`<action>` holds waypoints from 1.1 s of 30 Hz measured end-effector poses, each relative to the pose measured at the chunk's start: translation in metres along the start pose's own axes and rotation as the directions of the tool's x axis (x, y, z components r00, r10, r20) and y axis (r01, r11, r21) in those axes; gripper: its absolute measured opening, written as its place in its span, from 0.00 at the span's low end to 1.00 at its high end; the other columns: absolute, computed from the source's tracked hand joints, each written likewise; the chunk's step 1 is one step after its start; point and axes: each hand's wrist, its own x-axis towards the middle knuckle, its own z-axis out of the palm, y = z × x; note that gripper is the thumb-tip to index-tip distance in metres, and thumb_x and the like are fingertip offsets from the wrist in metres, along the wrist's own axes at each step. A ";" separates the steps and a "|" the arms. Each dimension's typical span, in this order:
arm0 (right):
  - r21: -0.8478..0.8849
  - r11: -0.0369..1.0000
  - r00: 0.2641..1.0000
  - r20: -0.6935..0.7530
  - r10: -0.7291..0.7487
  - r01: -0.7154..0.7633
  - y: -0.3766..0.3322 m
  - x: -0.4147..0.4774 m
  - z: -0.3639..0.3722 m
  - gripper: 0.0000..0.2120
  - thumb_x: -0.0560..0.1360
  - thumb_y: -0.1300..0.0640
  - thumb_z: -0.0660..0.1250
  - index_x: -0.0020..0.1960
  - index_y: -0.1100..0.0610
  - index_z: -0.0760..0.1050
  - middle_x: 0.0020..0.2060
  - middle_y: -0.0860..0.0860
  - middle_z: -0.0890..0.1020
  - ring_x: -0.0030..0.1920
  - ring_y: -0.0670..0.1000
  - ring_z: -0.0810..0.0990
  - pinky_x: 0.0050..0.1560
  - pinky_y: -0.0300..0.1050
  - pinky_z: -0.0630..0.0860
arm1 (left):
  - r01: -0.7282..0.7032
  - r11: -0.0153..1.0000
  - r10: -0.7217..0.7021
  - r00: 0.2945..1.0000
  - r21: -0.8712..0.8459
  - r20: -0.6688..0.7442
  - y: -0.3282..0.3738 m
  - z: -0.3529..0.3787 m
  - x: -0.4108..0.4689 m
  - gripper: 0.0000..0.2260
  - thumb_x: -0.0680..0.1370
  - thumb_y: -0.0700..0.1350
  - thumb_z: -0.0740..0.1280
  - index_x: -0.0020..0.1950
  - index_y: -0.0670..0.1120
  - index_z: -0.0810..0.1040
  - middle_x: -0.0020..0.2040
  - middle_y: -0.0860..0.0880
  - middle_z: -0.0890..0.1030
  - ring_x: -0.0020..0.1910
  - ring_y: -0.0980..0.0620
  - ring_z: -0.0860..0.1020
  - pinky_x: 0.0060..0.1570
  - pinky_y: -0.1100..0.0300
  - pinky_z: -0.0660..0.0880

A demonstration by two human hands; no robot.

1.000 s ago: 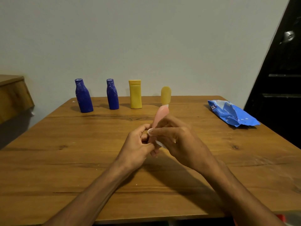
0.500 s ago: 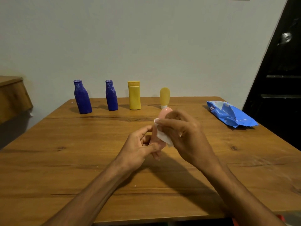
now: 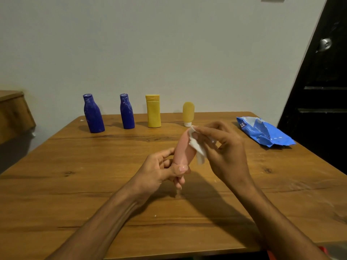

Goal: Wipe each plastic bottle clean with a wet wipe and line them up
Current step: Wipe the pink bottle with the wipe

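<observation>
Left hand (image 3: 159,169): I pinch the pink bottle (image 3: 183,151) at its lower end, thumb in front, bottle raised over mid-table.
Right hand (image 3: 225,147): my fingers curl round the wipe (image 3: 197,147), pressing it to the bottle's upper right side.
Row at far edge: two blue bottles (image 3: 93,114) (image 3: 127,112), yellow bottle (image 3: 153,111), yellow tube (image 3: 188,113), all upright, apart.
Wipe pack (image 3: 262,134): on the table (image 3: 75,184), far right.

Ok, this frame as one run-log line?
left hand grips pink bottle base | right hand presses wet wipe near its top | four bottles lined up behind | wipes pack far right
</observation>
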 end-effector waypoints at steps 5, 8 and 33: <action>-0.019 0.999 0.999 -0.040 0.036 -0.036 -0.003 0.000 0.003 0.12 0.74 0.62 0.69 0.57 0.57 0.80 0.44 0.48 0.76 0.46 0.37 0.73 0.40 0.26 0.70 | -0.009 1.000 0.009 0.999 0.013 -0.039 0.000 0.001 0.001 0.34 0.69 0.42 0.73 0.74 0.45 0.67 0.51 0.39 0.84 0.41 0.47 0.81 0.41 0.56 0.80; -0.011 1.000 0.999 0.033 -0.015 0.015 -0.005 0.001 0.002 0.12 0.73 0.61 0.69 0.57 0.58 0.80 0.45 0.50 0.76 0.45 0.39 0.73 0.40 0.26 0.70 | -0.026 0.999 0.027 0.998 0.024 -0.055 0.001 0.001 0.001 0.32 0.70 0.42 0.73 0.73 0.46 0.68 0.51 0.41 0.84 0.40 0.49 0.80 0.41 0.57 0.80; 0.174 0.975 0.974 0.201 0.102 -0.138 -0.003 -0.008 0.011 0.11 0.71 0.59 0.72 0.53 0.52 0.82 0.45 0.44 0.80 0.47 0.43 0.79 0.42 0.32 0.75 | -0.027 0.918 0.007 0.999 -0.396 -0.053 0.003 0.000 0.003 0.21 0.73 0.40 0.67 0.65 0.38 0.74 0.48 0.38 0.83 0.42 0.45 0.82 0.42 0.56 0.81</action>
